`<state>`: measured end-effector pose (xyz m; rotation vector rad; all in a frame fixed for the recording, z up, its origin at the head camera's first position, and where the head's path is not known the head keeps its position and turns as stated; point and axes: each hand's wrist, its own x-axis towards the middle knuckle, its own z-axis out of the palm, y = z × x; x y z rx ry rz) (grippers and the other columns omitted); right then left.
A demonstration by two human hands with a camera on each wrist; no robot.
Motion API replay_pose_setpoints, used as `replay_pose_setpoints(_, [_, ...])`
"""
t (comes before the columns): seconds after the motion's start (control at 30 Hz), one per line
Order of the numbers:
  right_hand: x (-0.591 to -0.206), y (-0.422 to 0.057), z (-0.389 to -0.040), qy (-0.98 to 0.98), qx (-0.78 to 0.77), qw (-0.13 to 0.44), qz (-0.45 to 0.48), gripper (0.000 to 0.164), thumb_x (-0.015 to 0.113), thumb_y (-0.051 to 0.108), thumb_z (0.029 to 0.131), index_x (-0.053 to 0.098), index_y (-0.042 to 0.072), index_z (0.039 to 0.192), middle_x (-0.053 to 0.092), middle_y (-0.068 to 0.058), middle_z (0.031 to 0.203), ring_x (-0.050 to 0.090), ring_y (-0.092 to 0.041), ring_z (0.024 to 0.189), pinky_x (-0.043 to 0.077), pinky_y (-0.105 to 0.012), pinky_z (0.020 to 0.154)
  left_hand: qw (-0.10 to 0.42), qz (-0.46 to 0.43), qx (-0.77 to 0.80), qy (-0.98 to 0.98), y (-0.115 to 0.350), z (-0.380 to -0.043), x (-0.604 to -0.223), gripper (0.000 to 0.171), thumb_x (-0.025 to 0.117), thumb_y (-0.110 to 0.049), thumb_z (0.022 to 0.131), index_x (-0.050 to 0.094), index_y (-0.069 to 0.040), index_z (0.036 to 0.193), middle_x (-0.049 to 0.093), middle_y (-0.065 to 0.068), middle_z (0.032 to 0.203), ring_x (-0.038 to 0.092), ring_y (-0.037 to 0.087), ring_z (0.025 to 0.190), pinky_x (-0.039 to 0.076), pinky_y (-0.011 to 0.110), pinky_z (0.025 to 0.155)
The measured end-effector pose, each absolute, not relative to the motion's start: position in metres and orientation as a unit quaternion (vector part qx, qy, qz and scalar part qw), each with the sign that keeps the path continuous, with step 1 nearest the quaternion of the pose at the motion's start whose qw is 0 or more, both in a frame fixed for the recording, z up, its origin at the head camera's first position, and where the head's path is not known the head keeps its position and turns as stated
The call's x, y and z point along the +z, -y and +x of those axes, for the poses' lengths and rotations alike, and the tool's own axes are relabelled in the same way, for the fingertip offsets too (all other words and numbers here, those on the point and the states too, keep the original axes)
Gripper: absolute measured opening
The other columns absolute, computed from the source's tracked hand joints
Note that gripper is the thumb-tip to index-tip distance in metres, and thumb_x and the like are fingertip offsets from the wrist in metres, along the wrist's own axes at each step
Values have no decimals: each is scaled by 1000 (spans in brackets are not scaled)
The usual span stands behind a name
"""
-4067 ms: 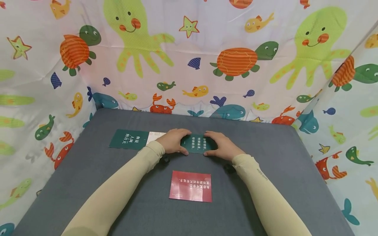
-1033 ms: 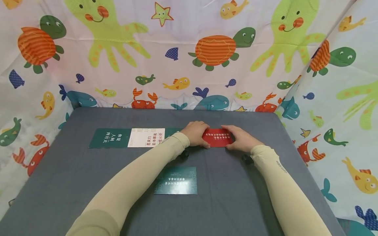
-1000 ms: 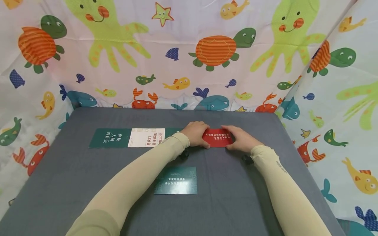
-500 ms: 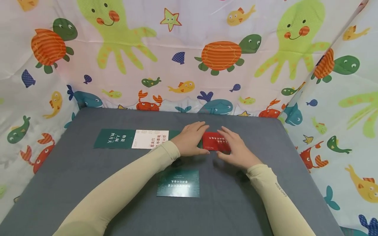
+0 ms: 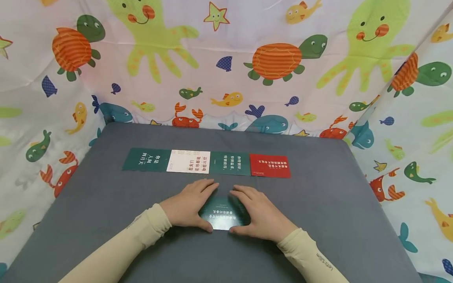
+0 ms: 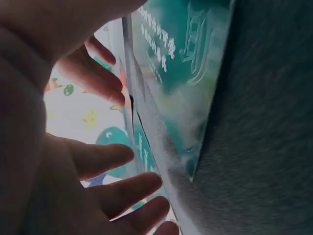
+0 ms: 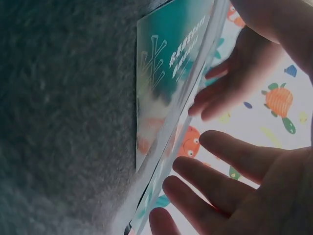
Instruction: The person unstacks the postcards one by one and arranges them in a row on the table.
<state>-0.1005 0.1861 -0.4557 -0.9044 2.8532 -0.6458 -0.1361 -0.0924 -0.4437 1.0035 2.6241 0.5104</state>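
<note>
A glossy dark green card [image 5: 223, 208] with white lettering lies on the grey table in front of the person. My left hand [image 5: 189, 204] hovers at its left side and my right hand [image 5: 262, 214] at its right, fingers spread and thumbs toward the near edge. In the left wrist view, a gap shows between the fingers and the card [image 6: 181, 83]. The right wrist view likewise has the card [image 7: 164, 78] flat on the cloth, apart from the extended fingers. Farther back, a red card [image 5: 270, 169] ends a row on the right.
That row continues leftward with a green card [image 5: 230, 163], a white card [image 5: 188, 162] and another green card [image 5: 146, 159], set edge to edge. Behind the grey table [image 5: 318, 236] hangs a curtain [image 5: 212, 39] printed with sea animals, which also lines both sides.
The red card went from the near spot to the row's right end, and a green card came to lie in its place. Both hands have since left the red card and moved nearer, to the green one.
</note>
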Motion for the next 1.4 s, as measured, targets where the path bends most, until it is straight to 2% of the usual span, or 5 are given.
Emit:
replay_pose_setpoints(0.27, [-463,-185,-98,-935,-188,48,-297,101,92,59,78,52,15,160,52,-6,163,50,-28,149,46,-56,122,156,330,177,-914,96,-130,-448,124,97,-56,75,35,-2,167,35,21,173,36,42,160,38,59,127])
replay_pose_setpoints(0.53, [-464,-184,-100,-937,-196,45,-286,91,93,52,79,57,20,156,59,2,156,54,-22,144,47,-54,121,154,334,164,-915,96,-132,-449,119,96,-58,75,41,1,164,38,20,172,41,40,158,39,55,128])
replay_pose_setpoints(0.8, [-463,-183,-103,-936,-203,50,-285,84,92,49,80,60,23,152,62,4,151,57,-19,138,48,-52,120,142,340,158,-916,98,-133,-449,112,94,-58,77,48,3,159,42,21,169,45,40,155,42,54,126])
replay_pose_setpoints(1.17, [-462,-184,-103,-936,-210,66,-275,84,92,47,80,59,23,153,61,6,151,56,-17,137,53,-48,116,157,328,174,-915,96,-134,-445,102,94,-52,79,52,-4,158,44,16,168,47,37,154,45,52,124])
replay_pose_setpoints(1.4, [-455,-186,-101,-937,-207,96,-264,87,91,45,78,57,25,155,59,6,156,57,-19,140,53,-50,116,158,326,177,-915,93,-130,-442,99,96,-45,79,52,-6,159,52,12,160,57,32,144,51,47,118])
